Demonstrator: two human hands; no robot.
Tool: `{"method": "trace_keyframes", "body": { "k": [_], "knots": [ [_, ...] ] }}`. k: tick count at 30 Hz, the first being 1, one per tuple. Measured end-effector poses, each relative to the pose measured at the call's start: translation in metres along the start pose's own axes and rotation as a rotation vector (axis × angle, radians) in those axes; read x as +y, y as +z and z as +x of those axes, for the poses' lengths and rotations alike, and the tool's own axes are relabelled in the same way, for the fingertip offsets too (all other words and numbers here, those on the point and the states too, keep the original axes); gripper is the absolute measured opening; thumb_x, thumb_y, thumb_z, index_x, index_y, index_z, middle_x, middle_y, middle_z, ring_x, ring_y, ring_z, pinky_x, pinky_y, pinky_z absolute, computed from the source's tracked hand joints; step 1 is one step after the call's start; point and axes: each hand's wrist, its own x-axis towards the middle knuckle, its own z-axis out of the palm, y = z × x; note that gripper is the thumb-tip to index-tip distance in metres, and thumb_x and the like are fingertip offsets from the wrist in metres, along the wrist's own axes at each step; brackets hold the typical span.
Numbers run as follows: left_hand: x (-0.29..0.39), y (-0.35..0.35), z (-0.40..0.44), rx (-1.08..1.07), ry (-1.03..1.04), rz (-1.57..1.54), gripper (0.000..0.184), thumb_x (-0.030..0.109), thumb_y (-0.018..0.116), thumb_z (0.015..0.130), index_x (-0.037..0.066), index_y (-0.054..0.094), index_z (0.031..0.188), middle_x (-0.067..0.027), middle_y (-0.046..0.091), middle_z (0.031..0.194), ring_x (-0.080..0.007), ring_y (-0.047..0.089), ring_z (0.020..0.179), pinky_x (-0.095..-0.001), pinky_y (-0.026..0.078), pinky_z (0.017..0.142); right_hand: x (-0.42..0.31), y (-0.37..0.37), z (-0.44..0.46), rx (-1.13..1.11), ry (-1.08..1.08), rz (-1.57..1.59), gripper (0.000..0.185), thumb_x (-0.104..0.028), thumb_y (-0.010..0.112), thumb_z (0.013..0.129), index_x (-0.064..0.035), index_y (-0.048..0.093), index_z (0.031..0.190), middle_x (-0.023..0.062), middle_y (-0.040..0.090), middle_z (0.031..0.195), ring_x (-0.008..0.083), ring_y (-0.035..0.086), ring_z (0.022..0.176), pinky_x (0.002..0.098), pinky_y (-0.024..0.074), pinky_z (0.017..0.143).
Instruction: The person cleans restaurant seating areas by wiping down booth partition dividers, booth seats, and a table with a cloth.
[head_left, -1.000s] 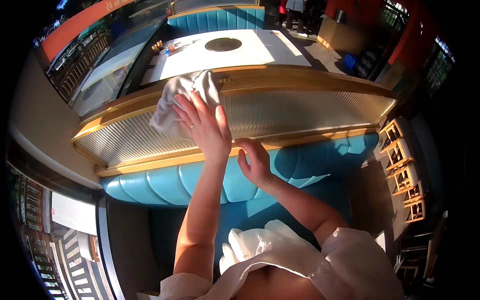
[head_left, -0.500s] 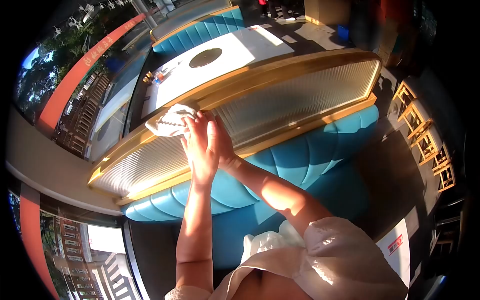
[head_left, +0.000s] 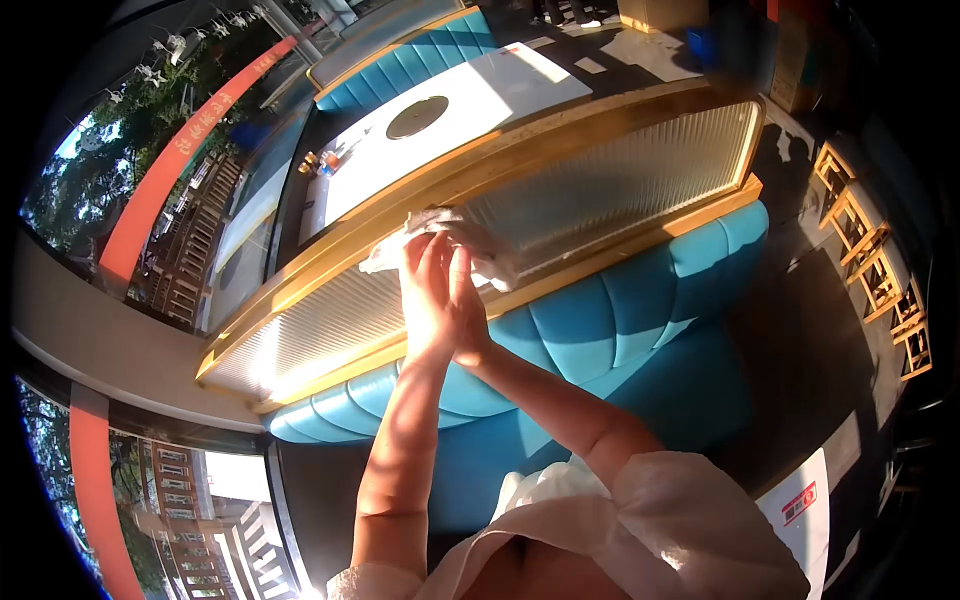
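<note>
A crumpled white cloth [head_left: 388, 252] is bunched in front of the ribbed glass and wooden frame of the booth partition [head_left: 600, 185]. My left hand [head_left: 428, 305] is closed on the cloth, its fingers pointing up into the folds. Pressed close behind it, my right hand [head_left: 472, 338] also grips the cloth, though the left hand partly hides its fingers. Loose cloth spreads out to both sides of the hands. Below them runs the padded turquoise backrest [head_left: 560, 330] of the bench.
Beyond the partition stands a white table [head_left: 480, 90] with a round dark inset [head_left: 417, 117] and small condiment containers [head_left: 322, 163]. Several wooden stools [head_left: 868, 265] line the right side. Windows [head_left: 200, 190] are at left. Another white tabletop [head_left: 800, 520] shows at lower right.
Both hands and the cloth have moved right along the partition. The cloth is now bunched around the fingers and spreads to both sides. The view has shifted slightly.
</note>
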Motion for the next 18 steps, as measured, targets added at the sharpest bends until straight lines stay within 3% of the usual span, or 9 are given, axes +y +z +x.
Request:
{"method": "trace_keyframes", "body": {
  "k": [1, 3, 4, 6, 7, 8, 11, 13, 18],
  "knots": [
    [0.003, -0.005, 0.001, 0.087, 0.122, 0.251, 0.031, 0.027, 0.054, 0.088, 0.003, 0.059, 0.107, -0.015, 0.05, 0.109, -0.0294, 0.048, 0.105, -0.0372, 0.037, 0.093, 0.013, 0.006, 0.009, -0.028, 0.102, 0.095, 0.053, -0.015, 0.055, 0.081, -0.003, 0.037, 0.129, 0.0163, 0.038, 0.131, 0.032, 0.036, 0.122, 0.0411, 0.0322, 0.098],
    [0.014, -0.019, 0.004, 0.18, 0.18, 0.298, 0.028, 0.024, 0.055, 0.088, 0.004, 0.059, 0.106, -0.0144, 0.052, 0.107, -0.0301, 0.049, 0.102, -0.0389, 0.038, 0.09, 0.029, 0.003, 0.02, -0.014, -0.281, -0.811, 0.053, -0.014, 0.058, 0.078, -0.0044, 0.043, 0.127, 0.0159, 0.037, 0.132, 0.0313, 0.042, 0.115, 0.0439, 0.0363, 0.093],
    [0.013, -0.024, 0.007, 0.217, 0.191, 0.244, 0.027, 0.023, 0.055, 0.088, 0.004, 0.059, 0.106, -0.0145, 0.052, 0.108, -0.03, 0.049, 0.103, -0.0389, 0.038, 0.091, 0.036, 0.0, 0.024, 0.05, -0.423, -0.918, 0.054, -0.019, 0.06, 0.078, -0.0081, 0.044, 0.128, 0.0147, 0.039, 0.131, 0.0312, 0.043, 0.114, 0.0425, 0.0377, 0.093],
    [0.005, -0.037, 0.014, 0.241, 0.234, 0.202, 0.025, 0.014, 0.057, 0.084, 0.003, 0.058, 0.107, -0.0151, 0.052, 0.107, -0.0314, 0.049, 0.103, -0.0414, 0.038, 0.09, 0.042, -0.019, 0.024, -0.073, -0.404, -0.932, 0.054, -0.023, 0.064, 0.076, -0.0108, 0.047, 0.126, 0.0126, 0.042, 0.129, 0.0321, 0.042, 0.116, 0.042, 0.038, 0.093],
    [-0.001, -0.044, 0.019, 0.277, 0.24, 0.219, 0.023, 0.014, 0.057, 0.085, 0.004, 0.058, 0.106, -0.0147, 0.052, 0.108, -0.0312, 0.049, 0.104, -0.0411, 0.038, 0.09, 0.048, -0.034, 0.025, 0.029, -0.445, -1.069, 0.059, -0.029, 0.067, 0.073, -0.0108, 0.048, 0.125, 0.0114, 0.045, 0.127, 0.0325, 0.043, 0.114, 0.0409, 0.0379, 0.093],
    [-0.01, -0.052, 0.021, 0.31, 0.241, 0.233, 0.021, 0.014, 0.056, 0.086, 0.004, 0.058, 0.105, -0.0144, 0.053, 0.108, -0.0309, 0.049, 0.105, -0.0409, 0.038, 0.091, 0.035, -0.059, 0.034, 0.007, -0.316, -1.162, 0.058, -0.033, 0.067, 0.073, -0.0104, 0.049, 0.123, 0.0114, 0.045, 0.127, 0.0322, 0.043, 0.115, 0.0421, 0.0364, 0.094],
    [-0.043, -0.079, 0.03, 0.414, 0.262, 0.411, 0.02, 0.016, 0.051, 0.089, 0.007, 0.059, 0.106, -0.0126, 0.051, 0.114, -0.0298, 0.048, 0.107, -0.0406, 0.038, 0.091, 0.037, -0.14, 0.063, 0.207, -0.395, -1.211, 0.052, -0.025, 0.059, 0.08, 0.0004, 0.045, 0.124, 0.0199, 0.039, 0.131, 0.0405, 0.035, 0.12, 0.0512, 0.0266, 0.1],
    [-0.074, -0.091, 0.038, 0.451, 0.222, 0.513, 0.023, 0.021, 0.048, 0.091, 0.008, 0.058, 0.108, -0.0112, 0.051, 0.117, -0.0295, 0.048, 0.108, -0.0412, 0.038, 0.091, 0.03, -0.197, 0.095, 0.348, -0.364, -1.234, 0.051, -0.025, 0.052, 0.086, -0.0004, 0.04, 0.13, 0.0191, 0.029, 0.139, 0.0391, 0.023, 0.129, 0.0497, 0.0165, 0.106],
    [-0.137, -0.095, 0.05, 0.472, 0.147, 0.856, 0.036, 0.033, 0.035, 0.094, 0.011, 0.06, 0.107, -0.0043, 0.052, 0.122, -0.0258, 0.047, 0.113, -0.0409, 0.034, 0.096, 0.001, -0.323, 0.168, 0.67, -0.42, -1.163, 0.049, -0.033, 0.042, 0.092, -0.003, 0.039, 0.131, 0.0182, 0.031, 0.139, 0.036, 0.027, 0.128, 0.0443, 0.0206, 0.106]
  ]
}}
